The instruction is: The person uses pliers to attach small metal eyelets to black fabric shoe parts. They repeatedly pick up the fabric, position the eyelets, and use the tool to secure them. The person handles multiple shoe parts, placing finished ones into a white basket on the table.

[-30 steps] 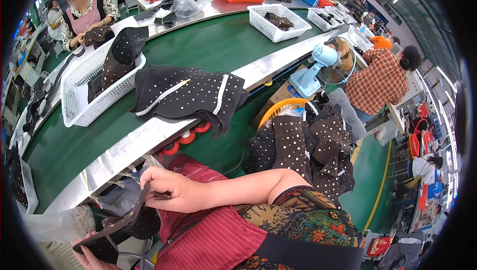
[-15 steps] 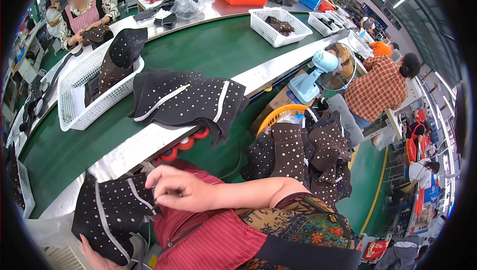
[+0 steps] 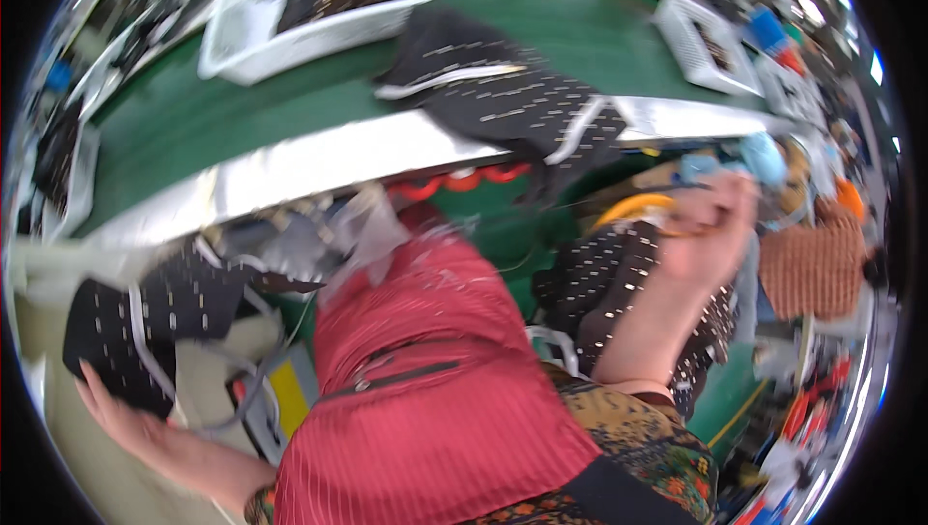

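A dark studded fabric piece (image 3: 184,305) with pale strips sits at the lower left, above a pale surface (image 3: 72,457); whether it rests there or is lifted is unclear. The left hand (image 3: 128,421) meets its lower edge with the fingers fairly straight and close together; how firmly they grip, if at all, I cannot tell. The piece's far right end runs dark into the clutter beside a crumpled clear plastic bag (image 3: 362,235). The right hand (image 3: 710,220) is raised in front of a yellow-orange basket (image 3: 628,204), its fingers bent but smeared by motion, so what they hold, if anything, cannot be made out. Studded pieces (image 3: 604,274) below it are partly covered by the forearm. Beyond, another studded piece (image 3: 512,90) overhangs the edge of the green surface (image 3: 290,109), its studs blurred into dashes, and the contents of a white basket (image 3: 329,49) are cut off above.
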The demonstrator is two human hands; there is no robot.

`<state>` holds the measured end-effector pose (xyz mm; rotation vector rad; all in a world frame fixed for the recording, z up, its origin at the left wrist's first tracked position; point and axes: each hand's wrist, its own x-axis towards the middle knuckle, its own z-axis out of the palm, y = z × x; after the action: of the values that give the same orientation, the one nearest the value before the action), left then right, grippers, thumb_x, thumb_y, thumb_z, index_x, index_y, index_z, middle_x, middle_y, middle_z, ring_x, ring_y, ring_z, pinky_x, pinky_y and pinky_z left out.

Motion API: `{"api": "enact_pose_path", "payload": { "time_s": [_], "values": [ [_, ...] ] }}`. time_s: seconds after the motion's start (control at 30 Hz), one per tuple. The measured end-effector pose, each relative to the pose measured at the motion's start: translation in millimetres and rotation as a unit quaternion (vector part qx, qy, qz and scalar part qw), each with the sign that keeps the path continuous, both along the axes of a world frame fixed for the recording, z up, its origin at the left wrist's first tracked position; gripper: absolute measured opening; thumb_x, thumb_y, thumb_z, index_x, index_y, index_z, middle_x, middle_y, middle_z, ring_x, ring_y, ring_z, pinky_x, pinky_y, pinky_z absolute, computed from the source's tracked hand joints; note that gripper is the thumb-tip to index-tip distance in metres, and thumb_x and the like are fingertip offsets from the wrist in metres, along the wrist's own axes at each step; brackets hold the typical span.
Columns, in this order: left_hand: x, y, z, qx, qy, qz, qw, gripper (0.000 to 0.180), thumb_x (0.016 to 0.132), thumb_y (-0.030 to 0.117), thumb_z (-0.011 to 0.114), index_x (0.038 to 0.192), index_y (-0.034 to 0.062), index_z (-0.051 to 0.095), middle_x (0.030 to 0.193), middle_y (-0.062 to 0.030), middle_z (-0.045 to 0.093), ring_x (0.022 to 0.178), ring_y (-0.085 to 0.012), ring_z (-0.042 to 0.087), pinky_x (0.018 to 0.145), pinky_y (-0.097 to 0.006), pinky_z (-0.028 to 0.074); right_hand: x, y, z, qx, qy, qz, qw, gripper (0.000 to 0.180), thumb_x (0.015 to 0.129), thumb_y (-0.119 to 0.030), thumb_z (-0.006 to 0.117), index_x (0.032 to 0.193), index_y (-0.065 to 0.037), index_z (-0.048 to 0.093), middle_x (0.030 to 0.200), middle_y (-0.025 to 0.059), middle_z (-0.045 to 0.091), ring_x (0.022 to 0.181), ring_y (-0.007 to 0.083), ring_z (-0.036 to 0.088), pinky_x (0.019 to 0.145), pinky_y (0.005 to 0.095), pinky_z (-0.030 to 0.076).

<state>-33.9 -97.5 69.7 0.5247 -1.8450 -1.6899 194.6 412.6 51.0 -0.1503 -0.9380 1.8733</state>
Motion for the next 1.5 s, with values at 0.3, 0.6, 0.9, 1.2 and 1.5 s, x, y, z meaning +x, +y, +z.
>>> {"api": "enact_pose_path", "payload": {
  "time_s": [0.3,0.6,0.9,1.2,1.5],
  "values": [
    [12.7,23.2,16.3,-0.045,0.138,-0.153,0.977,0.028,0.088,0.006,0.059,0.114,-0.0047,0.058,0.105,-0.0105,0.064,0.091,-0.0163,0.062,0.08,-0.025,0.049,38.0,6.0,11.1,0.191,-0.06,-0.055,0.978,0.019,0.093,-0.018,0.054,0.099,0.0,0.056,0.075,0.0015,0.04,0.059,0.0082,0.033,0.052,0.0211,0.027],
    [-21.8,117.9,31.4,0.093,0.227,-0.523,0.816,0.042,0.09,0.013,0.051,0.128,-0.0024,0.043,0.119,-0.0175,0.056,0.103,-0.0254,0.06,0.086,-0.037,0.052,48.0,1.0,43.3,0.237,0.013,-0.005,0.971,0.015,0.093,-0.019,0.051,0.089,-0.004,0.054,0.071,-0.0008,0.037,0.06,0.0091,0.032,0.06,0.0267,0.028],
    [-149.5,159.3,-62.5,0.128,-0.093,-0.551,0.82,0.025,0.089,0.015,0.058,0.109,-0.0001,0.057,0.091,-0.0067,0.066,0.073,-0.0124,0.064,0.063,-0.025,0.054,11.5,-19.1,11.1,0.205,-0.081,-0.011,0.975,0.018,0.095,-0.017,0.049,0.097,-0.001,0.056,0.073,0.0002,0.036,0.058,0.0086,0.03,0.051,0.0217,0.026],
    [-210.1,182.6,-111.6,-0.299,-0.206,-0.375,0.853,0.028,0.088,0.023,0.057,0.107,0.0032,0.062,0.093,-0.0128,0.067,0.079,-0.0213,0.065,0.07,-0.034,0.052,-75.9,-85.8,-24.7,0.288,-0.29,0.155,0.9,0.011,0.083,-0.006,0.057,0.087,0.004,0.062,0.071,0.007,0.052,0.055,0.0096,0.047,0.048,0.0193,0.035],
    [-201.1,200.3,-135.2,-0.694,0.125,-0.191,0.682,0.049,0.079,0.021,0.066,0.125,0.0161,0.05,0.126,-0.0056,0.052,0.119,-0.0218,0.048,0.105,-0.048,0.028,-121.3,-115.4,-52.4,0.369,-0.373,0.254,0.813,0.01,0.083,-0.001,0.061,0.092,-0.003,0.065,0.084,0.0048,0.063,0.074,0.0103,0.058,0.065,0.0232,0.046]
  ]
}}
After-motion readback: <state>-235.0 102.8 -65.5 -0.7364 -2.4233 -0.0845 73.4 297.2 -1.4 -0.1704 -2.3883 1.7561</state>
